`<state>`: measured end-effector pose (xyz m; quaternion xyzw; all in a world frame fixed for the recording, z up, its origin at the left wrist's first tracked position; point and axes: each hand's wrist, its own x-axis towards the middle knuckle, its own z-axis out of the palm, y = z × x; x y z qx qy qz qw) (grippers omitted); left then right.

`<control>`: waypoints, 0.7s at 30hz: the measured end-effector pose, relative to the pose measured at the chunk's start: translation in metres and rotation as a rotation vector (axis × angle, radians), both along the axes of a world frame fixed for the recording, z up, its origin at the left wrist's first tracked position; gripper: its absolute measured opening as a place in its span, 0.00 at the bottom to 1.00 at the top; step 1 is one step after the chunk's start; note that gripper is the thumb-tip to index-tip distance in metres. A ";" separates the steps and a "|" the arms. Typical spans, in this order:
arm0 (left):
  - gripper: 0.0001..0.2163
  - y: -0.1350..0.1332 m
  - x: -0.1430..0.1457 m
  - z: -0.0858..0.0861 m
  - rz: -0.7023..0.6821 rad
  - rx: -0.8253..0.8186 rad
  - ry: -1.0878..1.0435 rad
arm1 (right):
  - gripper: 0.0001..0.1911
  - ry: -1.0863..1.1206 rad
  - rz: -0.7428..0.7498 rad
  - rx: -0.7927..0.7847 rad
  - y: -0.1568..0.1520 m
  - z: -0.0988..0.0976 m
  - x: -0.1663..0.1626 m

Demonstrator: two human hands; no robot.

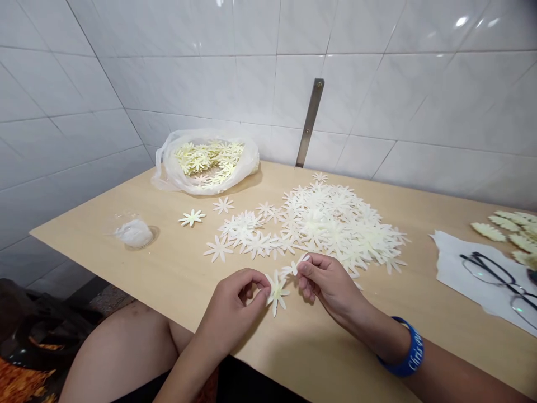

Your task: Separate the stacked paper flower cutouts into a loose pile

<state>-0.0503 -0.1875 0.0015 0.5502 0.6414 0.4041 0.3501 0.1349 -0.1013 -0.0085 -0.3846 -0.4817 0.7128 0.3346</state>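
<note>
Item: cream paper daisy-shaped cut-out, pinched by my left hand and right hand; I judged light fingertip pressure best.

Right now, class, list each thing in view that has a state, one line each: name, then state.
Left hand: pinching the flower cutout.
Right hand: pinching the same cutout's upper petal.
Plastic bag: open, holding yellow cutouts.
Cutout pile: spread loose on the table.
Glasses: folded, lying on white paper.
</note>
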 end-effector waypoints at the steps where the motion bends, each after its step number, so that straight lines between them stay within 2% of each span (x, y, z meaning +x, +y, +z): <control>1: 0.05 -0.001 0.000 0.001 -0.011 0.029 0.027 | 0.20 -0.004 -0.008 -0.008 0.000 0.000 0.000; 6: 0.06 0.002 0.003 0.009 0.073 0.258 0.003 | 0.17 -0.051 -0.007 -0.026 -0.002 0.002 -0.003; 8: 0.07 0.007 0.009 0.012 -0.012 0.281 0.010 | 0.15 -0.056 0.010 -0.009 -0.003 0.001 -0.003; 10: 0.07 0.014 0.017 0.014 -0.158 0.243 0.005 | 0.15 -0.046 0.031 0.004 -0.003 0.000 -0.002; 12: 0.06 0.020 0.024 0.014 -0.220 0.217 -0.024 | 0.15 -0.019 0.058 -0.003 -0.003 -0.002 0.000; 14: 0.05 0.024 0.027 0.013 -0.189 0.242 -0.056 | 0.15 0.045 0.094 -0.003 -0.003 -0.003 0.001; 17: 0.06 0.026 0.023 0.013 -0.117 0.263 -0.098 | 0.14 0.132 0.156 0.084 -0.002 0.001 0.001; 21: 0.06 0.023 0.018 0.017 -0.046 0.145 -0.264 | 0.15 0.104 0.182 0.147 -0.004 0.008 -0.002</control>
